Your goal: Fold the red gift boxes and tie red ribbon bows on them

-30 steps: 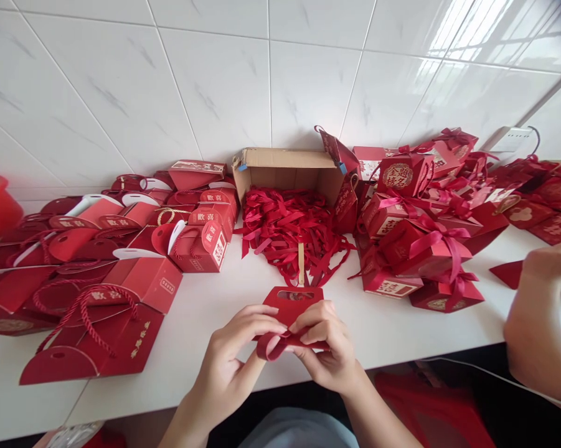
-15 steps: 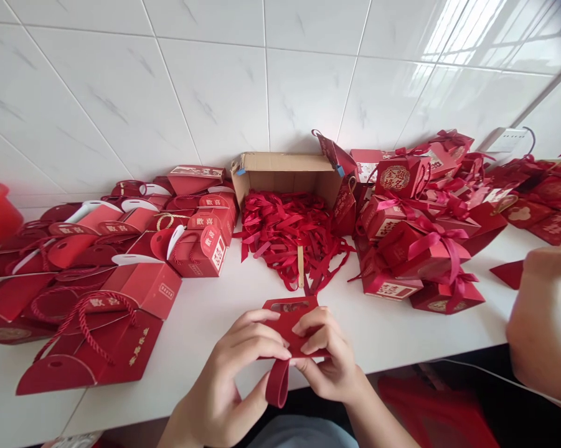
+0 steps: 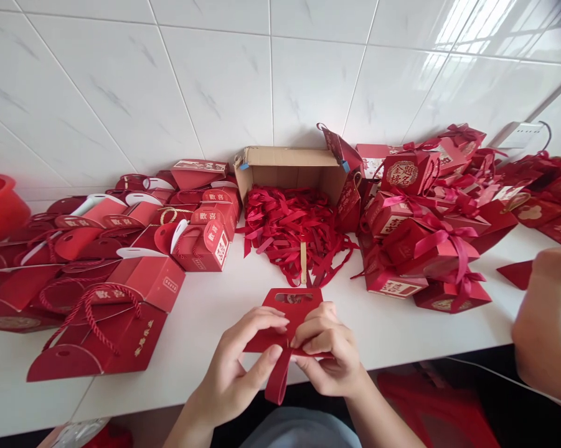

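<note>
A red paper gift box with a cut-out slot at its far end lies in front of me at the table's near side. A dark red ribbon loop hangs from its near edge. My right hand pinches that near edge beside the ribbon's base, fingers on top and thumb below. My left hand is open: its fingers rest over the box's left part, and the thumb stands apart from them, close to the ribbon. The ribbon's fastening is partly hidden by my right fingertips.
A cardboard box spills loose red ribbons behind my hands. Red gift boxes with rope handles crowd the left; bow-tied boxes pile up right. At the right edge is another person's hand. A red tub stands far left.
My left thumb and fingers have parted from their pinch at the ribbon's base. The ribbon loop now hangs more slanted and narrower. My right hand keeps its grip on the edge.
</note>
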Motion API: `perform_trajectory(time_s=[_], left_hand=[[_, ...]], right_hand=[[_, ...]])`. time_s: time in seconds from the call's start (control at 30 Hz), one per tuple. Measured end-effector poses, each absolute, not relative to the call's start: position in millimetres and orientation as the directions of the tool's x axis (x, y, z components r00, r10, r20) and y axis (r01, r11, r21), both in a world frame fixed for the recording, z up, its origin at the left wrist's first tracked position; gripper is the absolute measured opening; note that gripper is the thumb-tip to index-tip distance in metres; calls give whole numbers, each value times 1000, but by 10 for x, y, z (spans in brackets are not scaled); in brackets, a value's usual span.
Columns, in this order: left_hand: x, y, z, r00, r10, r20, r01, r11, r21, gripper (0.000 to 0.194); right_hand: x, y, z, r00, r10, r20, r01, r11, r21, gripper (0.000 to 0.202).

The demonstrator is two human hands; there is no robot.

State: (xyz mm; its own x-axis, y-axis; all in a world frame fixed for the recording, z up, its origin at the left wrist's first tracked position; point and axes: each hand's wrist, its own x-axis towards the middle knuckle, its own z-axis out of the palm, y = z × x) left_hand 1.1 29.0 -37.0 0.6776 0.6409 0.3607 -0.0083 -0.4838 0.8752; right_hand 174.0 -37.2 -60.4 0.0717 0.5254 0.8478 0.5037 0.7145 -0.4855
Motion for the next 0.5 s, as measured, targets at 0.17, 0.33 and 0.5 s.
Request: perform_trajectory(time_s=[0.17,0.33,0.5], left_hand=[[16,287,-376,689,598,410,-29,-542,840,17],[12,284,-390,678,625,386,-21,-508,861,18],[29,250,-435,627,670,396,-40,-480,876,13]], right_hand=[[1755,-368,-595,81,515,853,513,713,-479,13],[1757,-374,-571,66,516,854,529,708,-468,13],[1746,-385,-598,94,497,863,551,696,-461,13]])
